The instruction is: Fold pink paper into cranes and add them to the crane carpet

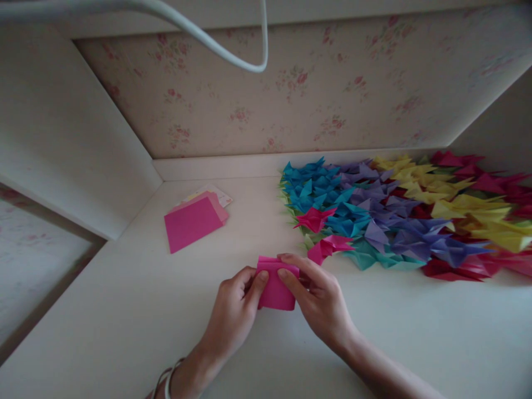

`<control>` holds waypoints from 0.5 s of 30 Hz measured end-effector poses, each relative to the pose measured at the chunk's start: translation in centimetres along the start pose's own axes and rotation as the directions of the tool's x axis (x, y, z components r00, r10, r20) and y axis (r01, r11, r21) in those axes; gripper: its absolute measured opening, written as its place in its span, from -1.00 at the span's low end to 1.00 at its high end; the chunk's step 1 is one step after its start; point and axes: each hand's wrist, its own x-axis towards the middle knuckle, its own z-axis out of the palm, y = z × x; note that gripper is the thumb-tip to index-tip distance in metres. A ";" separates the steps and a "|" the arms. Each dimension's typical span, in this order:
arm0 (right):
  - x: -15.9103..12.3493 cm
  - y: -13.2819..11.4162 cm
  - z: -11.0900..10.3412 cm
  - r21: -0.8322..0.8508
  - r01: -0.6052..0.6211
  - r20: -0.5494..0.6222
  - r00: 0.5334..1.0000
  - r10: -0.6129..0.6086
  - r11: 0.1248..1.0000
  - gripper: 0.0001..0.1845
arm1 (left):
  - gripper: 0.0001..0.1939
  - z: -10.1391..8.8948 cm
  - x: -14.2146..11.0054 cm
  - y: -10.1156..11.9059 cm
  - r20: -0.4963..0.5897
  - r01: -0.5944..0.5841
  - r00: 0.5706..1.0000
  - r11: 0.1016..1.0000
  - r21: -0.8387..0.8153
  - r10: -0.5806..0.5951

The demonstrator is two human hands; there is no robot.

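Between my two hands is a small folded square of magenta origami paper [277, 291], with a narrow strip of it standing up past the folded edge at the top. My left hand [239, 299] pinches its left side, thumb on the front face and fingers behind. On the right side, my right hand [318, 293] grips it with the thumb pressed near the upper edge and the index finger along the top. The other fingertips are hidden behind the paper. Just beyond my right hand lies a magenta paper crane [328, 246].
A fanned stack of pink origami sheets [193, 224] lies at the left on the white table [124, 310]. Many folded cranes [382, 216] in blue, purple, yellow and red cover the back right. A white cable [208, 44] hangs in front of the floral wall panel [249, 111].
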 end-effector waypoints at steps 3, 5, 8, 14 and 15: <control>0.1 0.1 0.1 0.009 0.020 -0.001 1.000 -0.020 1.000 -0.82 | -0.59 0.0 0.0 0.0 -0.013 0.000 1.000 0.999 0.045 0.001; 0.2 0.2 0.1 0.045 -0.049 0.012 0.999 0.049 0.998 -0.83 | -0.58 0.0 0.0 -0.1 -0.014 -0.009 1.000 0.997 0.080 0.011; 0.3 0.2 0.3 0.102 -0.173 0.029 0.985 0.171 0.980 -0.81 | -0.58 0.1 -0.1 -0.2 -0.007 -0.051 0.999 0.984 0.173 0.053; 0.4 0.0 0.3 0.127 -0.228 0.023 0.974 0.227 0.965 -0.76 | -0.70 0.3 -0.2 -0.4 0.003 -0.174 0.984 0.945 0.277 0.181; 0.4 0.0 0.4 0.129 -0.228 0.023 0.974 0.227 0.965 -0.75 | -0.69 0.3 -0.2 -0.5 0.003 -0.177 0.983 0.949 0.262 0.183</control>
